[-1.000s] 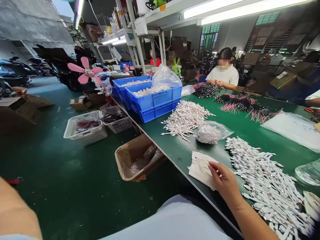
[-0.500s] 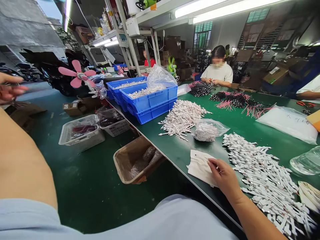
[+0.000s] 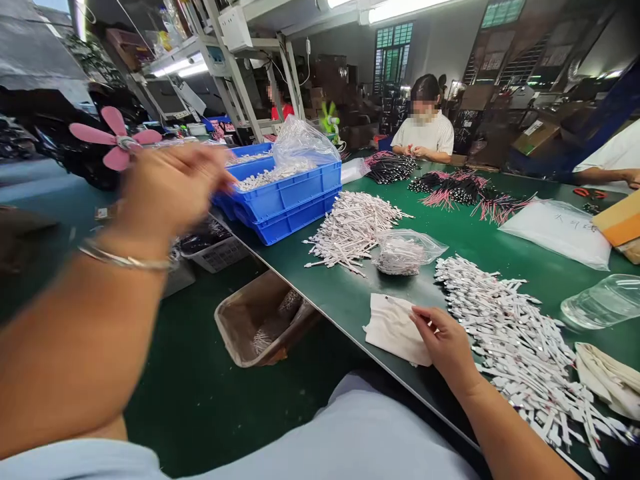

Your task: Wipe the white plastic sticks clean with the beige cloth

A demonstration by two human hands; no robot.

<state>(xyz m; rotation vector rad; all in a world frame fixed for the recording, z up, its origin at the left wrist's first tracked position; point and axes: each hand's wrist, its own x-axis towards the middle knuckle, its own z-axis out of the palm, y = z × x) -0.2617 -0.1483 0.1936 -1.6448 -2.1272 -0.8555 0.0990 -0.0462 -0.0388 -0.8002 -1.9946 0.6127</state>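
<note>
My left hand (image 3: 173, 183), smeared by motion and with a bangle (image 3: 123, 259) at its wrist, is raised in front of the pink fan and left of the blue bins (image 3: 300, 193). Whether it holds anything is lost in the blur. Thumb and forefinger of my right hand (image 3: 444, 341) are pinched together at the right side of a folded white cloth (image 3: 393, 330). What lies between those fingers is too small to make out. Beside that hand spreads a pile of white connector pieces with short leads (image 3: 510, 340). A clear bag of small parts (image 3: 403, 257) sits behind the cloth.
Another heap of white pieces (image 3: 353, 227) lies by the bins. Black and pink wire bundles (image 3: 465, 190), a white bag (image 3: 557, 230) and a clear jar (image 3: 603, 303) are farther across. A brown tub (image 3: 235, 330) stands below the table edge. A co-worker (image 3: 425, 130) sits opposite.
My left hand has swung from the far left edge rightward, close to the blue bins. My right hand stays pinched at the cloth. The view has shifted slightly right.
</note>
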